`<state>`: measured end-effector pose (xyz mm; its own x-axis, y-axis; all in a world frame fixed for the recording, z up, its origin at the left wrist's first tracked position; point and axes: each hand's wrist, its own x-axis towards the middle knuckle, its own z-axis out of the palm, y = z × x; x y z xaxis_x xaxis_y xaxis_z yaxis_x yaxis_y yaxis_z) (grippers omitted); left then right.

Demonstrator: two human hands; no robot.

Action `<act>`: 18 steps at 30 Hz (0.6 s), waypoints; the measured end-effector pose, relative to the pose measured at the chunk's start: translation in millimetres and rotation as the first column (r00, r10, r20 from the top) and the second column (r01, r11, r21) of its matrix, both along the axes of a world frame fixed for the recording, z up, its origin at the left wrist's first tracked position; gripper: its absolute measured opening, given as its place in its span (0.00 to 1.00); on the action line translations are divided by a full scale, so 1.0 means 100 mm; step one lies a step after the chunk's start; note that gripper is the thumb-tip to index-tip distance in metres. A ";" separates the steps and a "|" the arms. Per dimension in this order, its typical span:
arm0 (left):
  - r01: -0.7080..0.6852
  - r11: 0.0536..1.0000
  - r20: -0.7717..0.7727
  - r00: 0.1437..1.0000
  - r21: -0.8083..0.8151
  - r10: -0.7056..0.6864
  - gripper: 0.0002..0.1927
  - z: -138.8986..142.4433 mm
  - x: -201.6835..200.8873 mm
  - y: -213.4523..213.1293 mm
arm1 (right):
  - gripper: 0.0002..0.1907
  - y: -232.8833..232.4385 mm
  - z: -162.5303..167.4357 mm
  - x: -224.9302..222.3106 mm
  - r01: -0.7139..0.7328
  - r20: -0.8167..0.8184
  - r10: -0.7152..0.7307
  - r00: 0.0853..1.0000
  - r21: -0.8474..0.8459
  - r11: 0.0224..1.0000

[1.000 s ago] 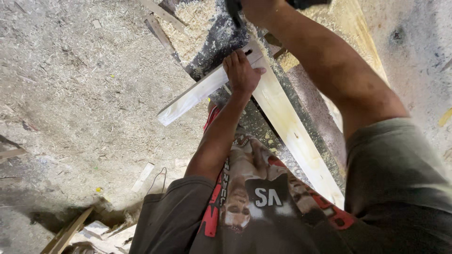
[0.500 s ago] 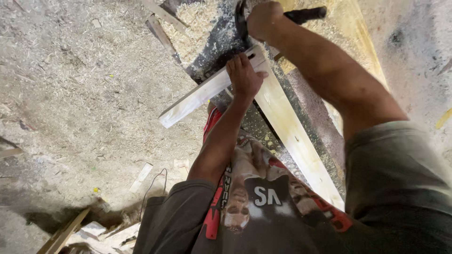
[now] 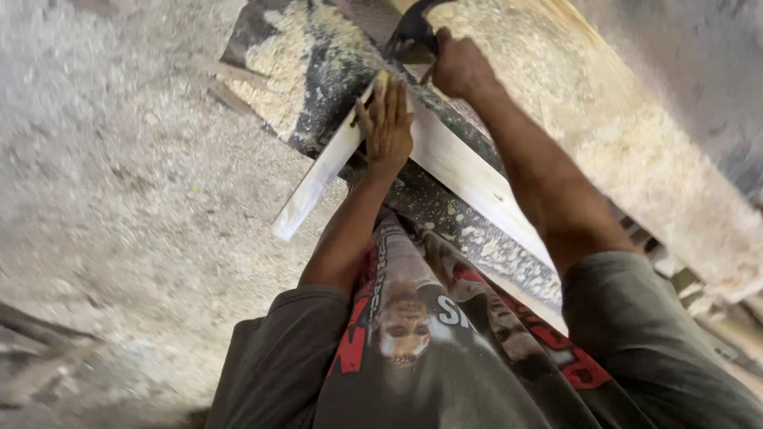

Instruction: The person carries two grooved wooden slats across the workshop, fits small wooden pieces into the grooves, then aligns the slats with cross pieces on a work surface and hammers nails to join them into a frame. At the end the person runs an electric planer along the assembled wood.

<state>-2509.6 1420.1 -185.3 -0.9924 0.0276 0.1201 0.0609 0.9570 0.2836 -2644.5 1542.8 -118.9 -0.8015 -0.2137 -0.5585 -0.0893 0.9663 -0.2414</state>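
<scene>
A short white wooden strip (image 3: 318,179) lies tilted across a longer pale board (image 3: 477,187), and one end sticks out over the dusty floor (image 3: 119,175). The left hand (image 3: 387,127) lies flat and open on the strip where the two pieces cross, with its fingers spread. Just above it, the right hand (image 3: 461,67) is closed in a fist around the handle of a dark hammer (image 3: 413,28). Both boards rest on a dark tabletop (image 3: 326,87) covered in sawdust.
</scene>
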 end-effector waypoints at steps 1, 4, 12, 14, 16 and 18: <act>0.029 0.999 0.140 0.990 0.029 -0.033 0.41 0.00 0.04 0.03 | 0.17 0.09 0.00 0.12 0.119 0.009 -0.119 0.993 -0.026 0.993; 0.095 0.990 0.351 0.928 0.104 -0.126 0.39 -0.01 0.11 0.08 | 0.17 0.34 -0.05 0.67 0.310 -0.043 -0.326 0.945 -0.210 0.927; 0.086 0.994 0.306 0.947 0.070 -0.103 0.45 -0.07 0.25 0.37 | 0.25 0.80 -0.04 2.03 0.759 0.028 -0.822 0.569 -0.405 0.511; 0.124 0.983 0.399 0.901 0.138 -0.170 0.48 0.01 0.44 0.69 | 0.21 0.96 -0.03 2.32 0.846 0.069 -0.898 0.435 -0.371 0.382; 0.200 0.962 0.486 0.832 0.187 -0.267 0.51 0.12 0.70 1.05 | 0.19 1.17 -0.02 2.65 0.897 0.077 -0.942 0.328 -0.340 0.284; 0.315 0.919 0.566 0.725 0.236 -0.393 0.53 0.20 1.04 1.44 | 0.18 1.45 0.01 3.04 0.918 0.059 -0.976 0.207 -0.356 0.173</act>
<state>-2405.8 1564.3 -165.0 -0.7840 0.4164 -0.4604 0.1714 0.8580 0.4842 -2340.9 1687.4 -118.3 -0.5510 0.6741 -0.4919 0.7871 0.2240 -0.5747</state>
